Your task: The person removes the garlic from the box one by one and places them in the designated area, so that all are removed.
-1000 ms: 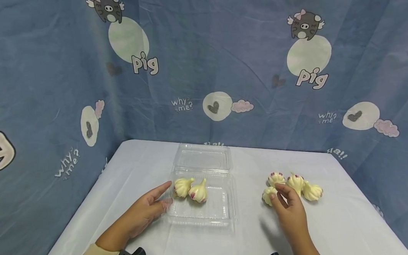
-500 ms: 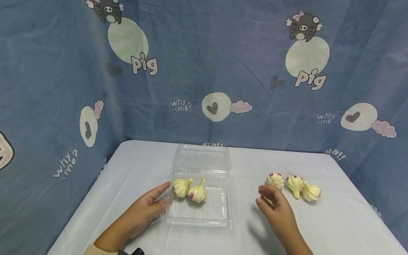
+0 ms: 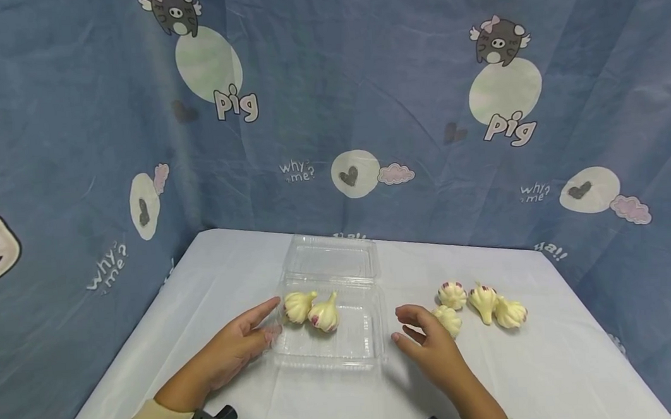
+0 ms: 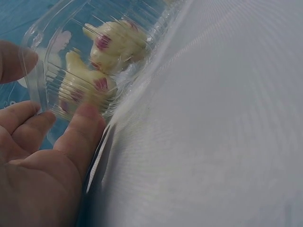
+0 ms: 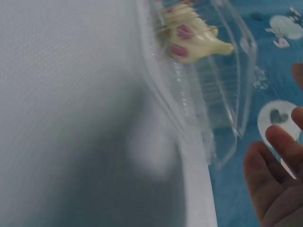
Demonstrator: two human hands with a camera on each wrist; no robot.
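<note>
A hinged clear plastic box (image 3: 356, 338) lies with its lid (image 3: 332, 260) folded back on the white table. Two garlic bulbs (image 3: 298, 307) sit in its left half, side by side. My left hand (image 3: 237, 347) rests at the box's left wall, fingers extended; in the left wrist view the thumb (image 4: 83, 132) touches the clear side below the bulbs. Just right of the box hovers my right hand (image 3: 434, 350), nothing in its loosely bent fingers. In the right wrist view those fingers (image 5: 284, 146) are apart from the box. One garlic bulb (image 3: 448, 320) lies partly behind this hand.
Farther right on the white-covered table (image 3: 526, 376) are three more garlic bulbs (image 3: 484, 302). A blue curtain (image 3: 421, 104) with cartoon pigs stands behind the table and along its left side.
My right hand has moved left from the loose garlic bulbs toward the box, and its fingers have spread a little. The left hand, the box and the bulbs stay where they were.
</note>
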